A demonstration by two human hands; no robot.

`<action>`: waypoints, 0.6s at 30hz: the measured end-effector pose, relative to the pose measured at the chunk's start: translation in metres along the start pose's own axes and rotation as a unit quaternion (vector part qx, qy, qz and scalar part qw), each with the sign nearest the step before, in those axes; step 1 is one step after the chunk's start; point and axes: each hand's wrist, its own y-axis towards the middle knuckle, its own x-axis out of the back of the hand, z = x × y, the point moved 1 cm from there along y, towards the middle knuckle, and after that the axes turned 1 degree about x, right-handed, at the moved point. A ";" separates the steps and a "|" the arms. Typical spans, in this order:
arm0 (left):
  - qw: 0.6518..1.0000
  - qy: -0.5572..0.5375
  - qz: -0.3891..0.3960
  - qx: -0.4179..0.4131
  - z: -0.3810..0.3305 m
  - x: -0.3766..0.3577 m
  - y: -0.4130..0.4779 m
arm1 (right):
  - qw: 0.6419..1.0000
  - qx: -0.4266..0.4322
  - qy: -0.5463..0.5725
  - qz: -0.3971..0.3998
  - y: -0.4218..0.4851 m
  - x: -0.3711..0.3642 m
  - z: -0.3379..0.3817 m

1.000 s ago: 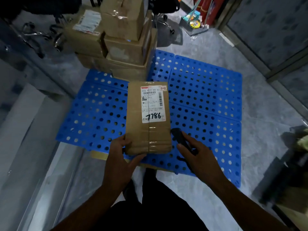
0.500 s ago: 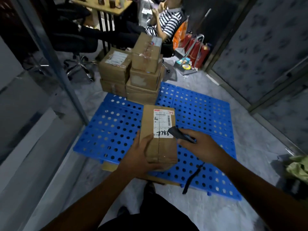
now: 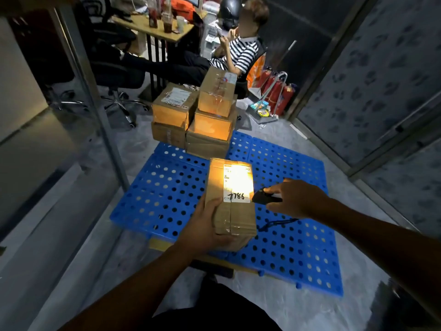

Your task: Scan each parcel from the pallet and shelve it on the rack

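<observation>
Holding a long cardboard parcel in the middle of the frame, up above the blue pallet. Gripping it with the left hand — fingers wrapped under the near end, thumb lying along the left side. Running away from the body, the long side of the box, toward the top of the frame. Facing up, the white label, with "7786" written on its near edge.

Pinching a small black scanner in the right hand, just to the right of the parcel, close beside the label but not touching it. Glowing bright yellow on the label, so likely scanning right now. Hanging down below the scanner, a dark cord.

Sitting further up the frame, at the far edge of the pallet, a stack of more boxes. Sitting behind that, upper middle, a person in a striped shirt by a desk.

Not showing anywhere in view, the rack — so probably needing a turn of the body before shelving. Standing close on the left, a metal post and a glass wall; standing close on the right, another wall. Leaving open floor only near the bottom of the frame. Probably best to keep the long box close to the chest while turning.
</observation>
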 end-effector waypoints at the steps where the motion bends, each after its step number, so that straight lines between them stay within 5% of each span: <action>1: 1.000 -0.001 -0.003 -0.003 0.001 0.000 0.000 | 1.000 0.002 -0.003 -0.002 0.000 0.000 -0.001; 6: 1.000 -0.014 -0.016 -0.018 0.001 -0.001 0.001 | 1.000 0.007 0.027 -0.009 -0.001 -0.015 -0.007; 9: 0.998 -0.046 -0.027 -0.028 0.000 -0.003 0.000 | 0.989 0.016 0.145 -0.018 -0.002 -0.037 -0.013; 18: 0.997 -0.056 -0.048 -0.005 0.001 -0.004 -0.007 | 0.862 -0.111 0.494 -0.019 0.004 -0.121 0.002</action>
